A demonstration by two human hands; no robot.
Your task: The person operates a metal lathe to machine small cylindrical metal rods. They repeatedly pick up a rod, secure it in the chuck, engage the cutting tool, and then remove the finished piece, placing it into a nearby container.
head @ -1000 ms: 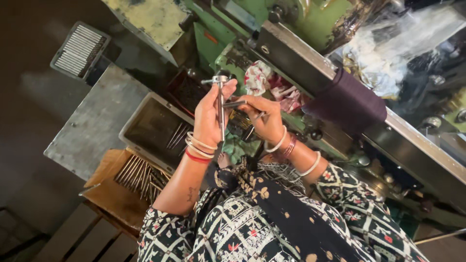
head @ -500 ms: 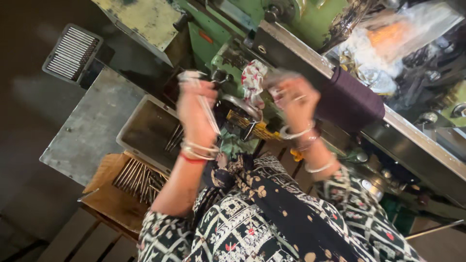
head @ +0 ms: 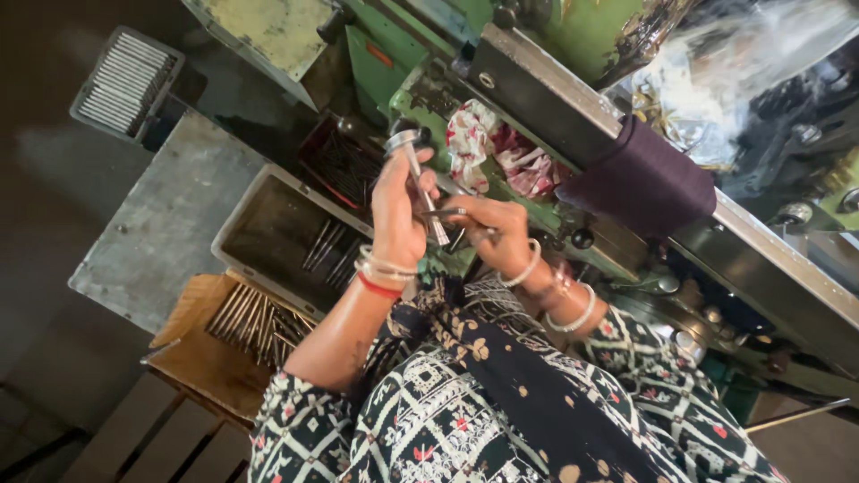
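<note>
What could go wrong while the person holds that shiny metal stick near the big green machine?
The left hand grips the long metal rod only partway along, so it might slip and drop into the grey metal tray below. The right hand pinches a small metal piece against the rod, and fingers could get nipped. Loose bangles sit close to the green machine and could perhaps snag.

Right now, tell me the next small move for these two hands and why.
Probably ease the right hand up toward the metal rod. The left hand holds that rod upright in its grip, and the right hand's fingertips sit just at its lower end.
</note>
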